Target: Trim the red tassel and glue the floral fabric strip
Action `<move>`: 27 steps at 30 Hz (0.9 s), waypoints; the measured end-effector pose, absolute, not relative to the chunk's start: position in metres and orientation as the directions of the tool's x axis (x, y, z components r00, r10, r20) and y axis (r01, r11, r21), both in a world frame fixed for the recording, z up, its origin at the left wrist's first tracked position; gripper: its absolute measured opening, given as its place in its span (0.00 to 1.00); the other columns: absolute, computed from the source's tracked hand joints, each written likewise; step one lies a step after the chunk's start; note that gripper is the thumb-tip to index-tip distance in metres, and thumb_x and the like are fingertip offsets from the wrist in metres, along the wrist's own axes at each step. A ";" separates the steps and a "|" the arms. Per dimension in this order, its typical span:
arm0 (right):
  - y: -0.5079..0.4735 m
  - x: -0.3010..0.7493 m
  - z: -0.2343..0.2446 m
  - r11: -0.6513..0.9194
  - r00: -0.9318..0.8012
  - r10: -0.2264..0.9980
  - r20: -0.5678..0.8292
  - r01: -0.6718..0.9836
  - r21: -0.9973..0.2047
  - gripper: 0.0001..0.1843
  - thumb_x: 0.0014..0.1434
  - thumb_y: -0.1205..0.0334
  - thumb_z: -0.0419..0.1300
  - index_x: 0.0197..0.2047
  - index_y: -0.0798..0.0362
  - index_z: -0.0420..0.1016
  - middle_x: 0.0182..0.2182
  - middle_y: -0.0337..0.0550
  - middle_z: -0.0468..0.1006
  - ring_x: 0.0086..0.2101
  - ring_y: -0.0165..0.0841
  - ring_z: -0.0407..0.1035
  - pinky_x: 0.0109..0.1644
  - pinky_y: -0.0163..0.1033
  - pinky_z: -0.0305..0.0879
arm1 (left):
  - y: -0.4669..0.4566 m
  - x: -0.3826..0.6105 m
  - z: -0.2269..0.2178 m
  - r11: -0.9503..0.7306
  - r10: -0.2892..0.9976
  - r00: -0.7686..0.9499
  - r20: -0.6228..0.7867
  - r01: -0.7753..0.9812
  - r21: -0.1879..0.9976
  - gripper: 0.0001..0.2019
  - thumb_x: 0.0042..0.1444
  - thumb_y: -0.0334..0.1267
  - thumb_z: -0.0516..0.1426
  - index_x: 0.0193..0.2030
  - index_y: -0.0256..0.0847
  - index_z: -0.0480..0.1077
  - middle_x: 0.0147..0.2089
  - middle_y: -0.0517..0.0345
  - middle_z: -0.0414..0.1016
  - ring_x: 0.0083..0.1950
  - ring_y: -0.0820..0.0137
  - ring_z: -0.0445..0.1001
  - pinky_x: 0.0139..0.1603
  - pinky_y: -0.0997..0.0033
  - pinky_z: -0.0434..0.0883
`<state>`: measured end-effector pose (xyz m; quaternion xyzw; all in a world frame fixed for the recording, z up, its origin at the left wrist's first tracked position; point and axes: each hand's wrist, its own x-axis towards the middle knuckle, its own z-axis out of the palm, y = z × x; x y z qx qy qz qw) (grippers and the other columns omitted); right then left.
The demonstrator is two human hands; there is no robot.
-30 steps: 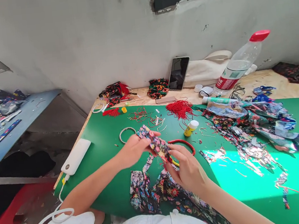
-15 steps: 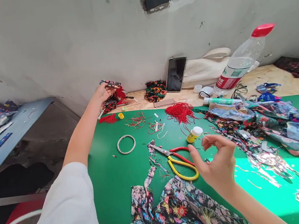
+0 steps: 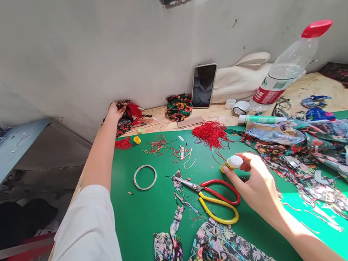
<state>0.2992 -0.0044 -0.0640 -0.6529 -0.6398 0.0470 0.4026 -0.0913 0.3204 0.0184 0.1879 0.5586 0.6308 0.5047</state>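
Observation:
My left hand (image 3: 114, 111) reaches to the far left corner of the table and rests on a pile of floral and red pieces (image 3: 128, 112) by the wall; its fingers are mostly hidden there. My right hand (image 3: 255, 180) closes its fingers around a small yellow glue bottle with a white cap (image 3: 232, 162) on the green mat (image 3: 156, 199). Red and yellow scissors (image 3: 214, 193) lie just left of that hand. Floral fabric (image 3: 213, 251) lies at the near edge.
A metal ring (image 3: 144, 177), red thread bundle (image 3: 210, 133) and thread scraps lie on the mat. A phone (image 3: 204, 85), a cloth bag and a tilted plastic bottle (image 3: 286, 71) stand by the wall. Fabric scraps (image 3: 307, 144) cover the right side.
One second ago both hands held a floral piece over the mat. My left hand carried it to the pile by the wall. My right hand moved right onto the glue bottle.

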 end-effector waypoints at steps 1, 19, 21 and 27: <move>-0.004 0.299 -0.065 0.144 0.172 0.875 0.452 0.800 -0.583 0.25 0.59 0.41 0.53 0.47 0.54 0.66 0.38 0.49 0.71 0.31 0.35 0.66 0.35 0.43 0.65 | 0.320 -0.092 0.019 0.128 0.844 -0.427 -0.325 -0.427 0.895 0.07 0.62 0.32 0.48 0.42 0.38 0.66 0.24 0.59 0.72 0.22 0.75 0.72 0.25 0.81 0.71; -0.016 0.288 -0.047 0.252 0.042 0.884 0.466 0.795 -0.551 0.13 0.63 0.50 0.53 0.34 0.50 0.64 0.29 0.42 0.70 0.31 0.34 0.62 0.34 0.37 0.57 | 0.121 0.037 0.054 -0.007 0.935 0.317 0.160 -0.434 0.901 0.03 0.53 0.33 0.62 0.33 0.41 0.71 0.32 0.64 0.75 0.30 0.78 0.74 0.35 0.76 0.73; -0.018 0.285 -0.046 0.289 0.009 0.877 0.481 0.790 -0.540 0.11 0.63 0.51 0.54 0.35 0.50 0.64 0.30 0.42 0.71 0.32 0.35 0.63 0.36 0.38 0.58 | 0.103 0.042 0.058 0.008 0.881 0.423 0.210 -0.459 0.889 0.10 0.45 0.38 0.68 0.32 0.41 0.71 0.30 0.65 0.74 0.30 0.77 0.74 0.32 0.77 0.73; -0.017 0.284 -0.047 0.315 -0.011 0.864 0.503 0.792 -0.523 0.11 0.63 0.51 0.54 0.35 0.50 0.64 0.30 0.42 0.71 0.32 0.35 0.63 0.35 0.39 0.58 | 0.085 0.041 0.070 -0.020 0.781 0.556 0.284 -0.433 0.901 0.14 0.43 0.44 0.68 0.29 0.41 0.69 0.26 0.67 0.66 0.26 0.77 0.73 0.26 0.77 0.71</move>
